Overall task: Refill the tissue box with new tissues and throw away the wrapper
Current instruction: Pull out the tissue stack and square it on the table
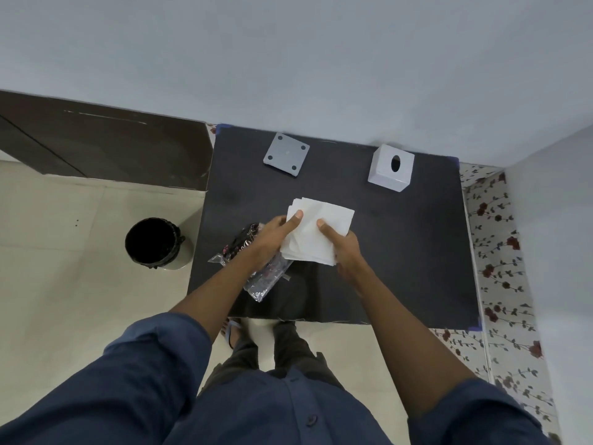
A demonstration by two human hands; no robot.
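Blue sleeves (154, 358) reach from 6 o'clock; both hands, left hand (272, 237) and right hand (341, 247), grasp the white tissue stack (324, 220), thumbs on top, over the wrapper (261, 279).

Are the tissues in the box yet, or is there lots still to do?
Not yet. The tissues are out of the wrapper, held by both hands. The box and its base sit apart. Filling it and binning the wrapper in the bin remain.

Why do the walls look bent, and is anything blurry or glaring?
Head view: the wide-angle lens bows the wall and table edges; lighting is soft and even, no glare; the tissues look washed out, and the wrapper print is too blurred to read.
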